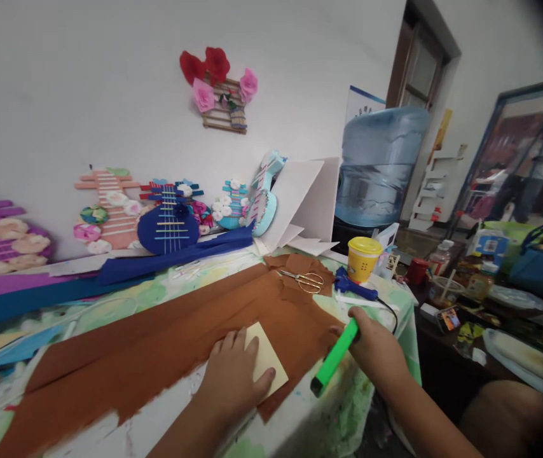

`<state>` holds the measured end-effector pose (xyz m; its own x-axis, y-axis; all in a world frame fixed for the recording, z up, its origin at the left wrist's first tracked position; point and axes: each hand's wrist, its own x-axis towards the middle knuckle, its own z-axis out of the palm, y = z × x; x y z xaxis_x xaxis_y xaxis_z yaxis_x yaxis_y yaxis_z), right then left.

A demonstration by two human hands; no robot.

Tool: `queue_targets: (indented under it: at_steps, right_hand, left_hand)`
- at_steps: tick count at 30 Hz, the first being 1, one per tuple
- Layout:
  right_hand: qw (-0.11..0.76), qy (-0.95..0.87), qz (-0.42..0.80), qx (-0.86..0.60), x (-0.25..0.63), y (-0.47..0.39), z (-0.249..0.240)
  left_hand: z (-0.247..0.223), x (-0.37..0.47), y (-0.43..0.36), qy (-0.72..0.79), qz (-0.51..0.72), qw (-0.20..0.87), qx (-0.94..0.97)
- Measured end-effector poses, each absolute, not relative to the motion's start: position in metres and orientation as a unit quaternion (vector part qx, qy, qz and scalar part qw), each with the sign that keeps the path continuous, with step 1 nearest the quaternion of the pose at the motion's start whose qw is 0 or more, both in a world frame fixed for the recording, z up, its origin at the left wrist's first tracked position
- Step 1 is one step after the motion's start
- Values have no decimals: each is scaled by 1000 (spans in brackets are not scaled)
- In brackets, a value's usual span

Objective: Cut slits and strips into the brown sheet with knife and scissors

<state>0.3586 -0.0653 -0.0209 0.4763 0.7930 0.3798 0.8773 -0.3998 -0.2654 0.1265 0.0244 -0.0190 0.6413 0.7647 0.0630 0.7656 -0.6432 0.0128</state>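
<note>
A long sheet of brown crepe paper (157,331) lies across the table. On it rests a small pale yellow card (268,359), pressed down by my left hand (233,375), whose fingers are spread. My right hand (371,337) grips a bright green marker-like tool (336,359) with a black end, held over the paper's right edge. Gold-handled scissors (307,281) lie on brown scraps beyond the card. A blue glue gun (355,286) with a black cord is to their right, beside a yellow lidded tub (364,257).
Decorated paper instruments (169,222) lean against the wall at the back left. White boards (300,197) stand near a large water bottle (379,168). A cluttered dark table (472,312) is on the right. The green-patterned tablecloth (407,318) hangs over the near right edge.
</note>
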Motion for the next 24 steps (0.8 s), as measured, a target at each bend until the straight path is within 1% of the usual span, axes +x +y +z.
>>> queue_targets:
  at_steps: [2,5,7,11,14,17,22,24]
  right_hand:
    - [267,-520,-79,-807,356,-66,-15]
    - [382,-554,-34,-739,343,-56,-5]
    - [425,-580,19,-695,330,-43,2]
    - [449,-624,147,-623,304,-4,11]
    - [488,-600,245,-585,291,30,11]
    - [510,-577,333,-544,284,60,4]
    - [520,-515,396,-554,281,86,-18]
    - [532,-485,414,-557,282,87,-25]
  left_hand:
    - [-16,125,23,-420,-33,2,-907]
    - [-12,124,22,-419,-38,3,-907]
    - [-9,124,21,-420,-40,6,-906]
    - [-5,125,17,-419,-47,12,-907]
    - [-3,126,14,-412,-49,17,-910]
    - [-3,127,15,-410,-46,8,-911]
    - [-10,127,15,-421,-45,-18,-906]
    - [-13,130,11,-411,-26,-35,-911]
